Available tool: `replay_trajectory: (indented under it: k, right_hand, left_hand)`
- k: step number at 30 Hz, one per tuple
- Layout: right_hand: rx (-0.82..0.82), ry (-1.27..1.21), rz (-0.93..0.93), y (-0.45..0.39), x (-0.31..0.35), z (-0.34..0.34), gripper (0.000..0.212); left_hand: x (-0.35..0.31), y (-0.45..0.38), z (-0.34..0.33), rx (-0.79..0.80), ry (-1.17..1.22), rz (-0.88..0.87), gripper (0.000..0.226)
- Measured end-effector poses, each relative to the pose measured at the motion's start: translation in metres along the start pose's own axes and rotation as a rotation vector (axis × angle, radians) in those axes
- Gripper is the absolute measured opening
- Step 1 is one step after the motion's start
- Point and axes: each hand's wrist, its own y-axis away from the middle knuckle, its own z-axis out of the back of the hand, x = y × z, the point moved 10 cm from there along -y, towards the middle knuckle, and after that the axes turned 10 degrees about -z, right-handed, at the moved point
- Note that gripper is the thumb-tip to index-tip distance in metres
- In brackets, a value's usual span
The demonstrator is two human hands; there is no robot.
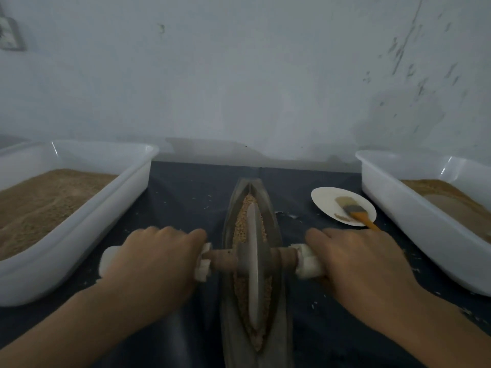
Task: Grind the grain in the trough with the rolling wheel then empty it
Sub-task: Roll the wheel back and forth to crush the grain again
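Observation:
A long boat-shaped trough (277,235) lies lengthwise on the dark cloth in front of me. Tan grain (243,208) fills its narrow groove. The thin metal rolling wheel (252,264) stands upright in the groove, on a wooden axle (223,260) with white padded ends. My left hand (154,258) grips the left padded handle. My right hand (356,258) grips the right padded handle. Both hands sit level, one on each side of the trough.
A white tub (87,235) with brown grain stands at the left, another white tub (414,224) with brown material at the right. A white plate (326,200) holding an orange-handled brush (357,211) lies right of the trough. A pale wall rises just behind.

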Motion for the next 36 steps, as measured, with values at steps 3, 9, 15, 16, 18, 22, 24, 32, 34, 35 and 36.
replay_trajectory:
  k: [3, 9, 15, 16, 18, 22, 24, 32, 34, 35, 36]
  right_hand:
    - [-0.015, 0.029, -0.052, -0.027, -0.006, -0.03, 0.049]
    - [-0.044, 0.117, -0.167, -0.099, -0.028, -0.069, 0.024]
    - [0.075, 0.003, -0.193, -0.083, -0.034, -0.079, 0.023]
    - [0.112, -0.037, -0.181, -0.069, -0.031, -0.077, 0.023]
    - [0.201, -0.119, -0.183, -0.037, -0.028, -0.072, 0.024]
    - [0.316, -0.143, -0.202, 0.01, -0.023, -0.05, 0.035]
    - [0.226, -0.091, -0.146, 0.013, -0.014, -0.032, 0.047]
    - [0.038, 0.104, -0.125, -0.061, -0.016, -0.056, 0.025]
    - [0.019, 0.076, -0.172, -0.088, -0.024, -0.065, 0.02]
    - [0.012, 0.073, -0.194, -0.098, -0.028, -0.07, 0.017]
    - [0.012, 0.067, -0.213, -0.104, -0.03, -0.074, 0.016]
  left_hand:
    - [0.009, -0.031, -0.007, -0.062, -0.03, 0.02, 0.023]
    - [0.041, -0.101, -0.013, -0.213, -0.06, 0.054, 0.025]
    - [0.021, -0.09, 0.003, -0.222, -0.143, -0.005, 0.028]
    - [0.015, -0.079, 0.006, -0.21, -0.133, -0.02, 0.028]
    - [0.001, -0.056, 0.008, -0.169, -0.101, -0.075, 0.031]
    - [-0.034, -0.002, 0.043, -0.355, -0.067, -0.306, 0.054]
    - [-0.028, 0.004, 0.035, -0.245, -0.077, -0.243, 0.054]
    - [0.023, -0.068, -0.015, -0.199, -0.063, 0.037, 0.028]
    - [0.035, -0.089, -0.016, -0.252, -0.074, 0.053, 0.023]
    - [0.04, -0.097, -0.015, -0.274, -0.071, 0.065, 0.022]
    - [0.043, -0.103, -0.014, -0.286, -0.066, 0.072, 0.022]
